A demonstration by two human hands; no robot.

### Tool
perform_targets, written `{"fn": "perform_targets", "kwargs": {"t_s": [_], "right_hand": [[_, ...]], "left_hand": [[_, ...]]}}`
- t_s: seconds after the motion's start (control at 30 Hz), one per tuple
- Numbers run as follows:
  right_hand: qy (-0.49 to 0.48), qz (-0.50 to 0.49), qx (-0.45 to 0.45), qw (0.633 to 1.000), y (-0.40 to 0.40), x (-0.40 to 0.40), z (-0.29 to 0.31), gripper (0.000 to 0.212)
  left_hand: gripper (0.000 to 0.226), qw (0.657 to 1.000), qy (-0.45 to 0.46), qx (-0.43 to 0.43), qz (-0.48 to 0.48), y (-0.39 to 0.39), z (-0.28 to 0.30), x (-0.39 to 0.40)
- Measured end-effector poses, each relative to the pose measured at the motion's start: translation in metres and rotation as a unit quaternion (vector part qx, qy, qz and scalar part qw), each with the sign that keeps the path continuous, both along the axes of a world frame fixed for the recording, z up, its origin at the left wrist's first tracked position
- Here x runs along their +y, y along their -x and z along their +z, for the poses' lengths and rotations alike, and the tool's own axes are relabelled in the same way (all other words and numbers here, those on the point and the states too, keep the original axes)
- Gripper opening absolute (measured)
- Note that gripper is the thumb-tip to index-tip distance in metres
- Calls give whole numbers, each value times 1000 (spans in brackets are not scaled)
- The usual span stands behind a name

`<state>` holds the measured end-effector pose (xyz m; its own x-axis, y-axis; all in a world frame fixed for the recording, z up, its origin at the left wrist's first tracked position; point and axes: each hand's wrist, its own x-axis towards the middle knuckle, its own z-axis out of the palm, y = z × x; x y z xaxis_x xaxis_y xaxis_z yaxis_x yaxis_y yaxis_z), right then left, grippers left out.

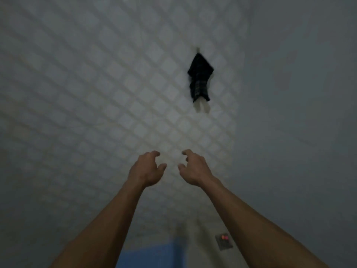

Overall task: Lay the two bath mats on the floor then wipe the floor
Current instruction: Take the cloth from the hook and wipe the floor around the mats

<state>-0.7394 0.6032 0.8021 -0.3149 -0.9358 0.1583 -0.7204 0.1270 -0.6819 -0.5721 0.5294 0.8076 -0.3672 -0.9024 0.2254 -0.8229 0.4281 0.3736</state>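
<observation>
- Two bare hands reach forward side by side over a pale tiled surface (81,97) patterned with a diagonal grid of squares; the whole view is dim and blurred.
- Left hand (147,169): fingers loosely curled, thumb apart from them, gripping nothing. Its hollow faces the other hand.
- Right hand (193,167): fingers likewise loosely curled around empty space, thumb spread, nothing in its grasp.
- A narrow gap of tiled surface shows between the two sets of fingertips; the hands do not touch each other.
- Beyond the hands, further out and a little toward the right hand's side, a dark checked cloth (200,78) hangs from a small peg or hook (197,49) on the tiled surface. It is well apart from both hands. Its upper part looks solid dark, its lower part shows a faint plaid. Whether this cloth is one of the bath mats or the wiping cloth cannot be told.
- On the right hand's side the tiling gives way to a plain grey wall (299,93).
- Back toward the person, between the two forearms, lies a blue patch (152,256); what it is cannot be told through the blur.
- Just beside the right forearm, on its inner side, sits a small grey plate with a red glow (224,241).
</observation>
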Motion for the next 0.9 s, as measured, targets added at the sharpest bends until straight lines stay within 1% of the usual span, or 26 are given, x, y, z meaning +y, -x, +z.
{"fn": "perform_targets", "kwargs": {"t_s": [0.1, 0.27, 0.6, 0.77, 0.9], "right_hand": [[31, -7, -6, 999, 18, -4, 26, 51], [60, -23, -14, 998, 43, -22, 51, 45], [79, -93, -1, 993, 107, -68, 101, 47], [109, -128, -18, 986, 141, -104, 119, 44], [126, -140, -63, 980, 170, -147, 123, 40]], "left_hand": [[60, 999, 10, 35, 1, 23, 27, -11], [60, 998, 28, 60, -18, 59, 58, -39], [61, 991, 36, 113, -64, 116, 92, -119], [62, 985, 31, 141, -91, 153, 109, -165], [62, 984, 38, 150, -94, 182, 115, -203]]}}
